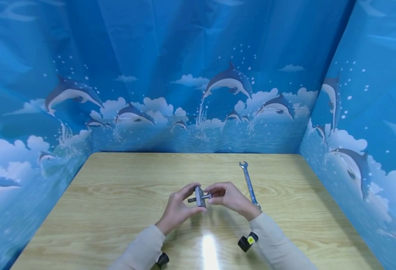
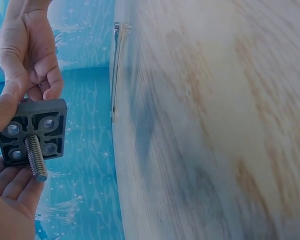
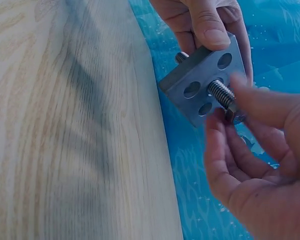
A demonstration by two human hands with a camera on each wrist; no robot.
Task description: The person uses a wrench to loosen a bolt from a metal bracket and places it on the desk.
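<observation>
Above the counter [image 1: 127, 187], the fingers of the left hand [image 1: 177, 209] gripped the metal plate [image 1: 199, 197] by its edges while those of the right hand [image 1: 229, 197] pinched the bolt [image 3: 221, 93] near its head; threading seemed in hand, further turning calling for a steady plate; only the left wrist view showed the plate's ribbed face [image 2: 32, 122] squarely

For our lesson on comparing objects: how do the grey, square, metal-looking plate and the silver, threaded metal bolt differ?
The plate is flat and broad; the bolt is long and narrow. The plate has holes near its corners; the bolt has a spiral thread. The left hand grips the plate; the right hand pinches the bolt's end. Both look metallic.
</observation>
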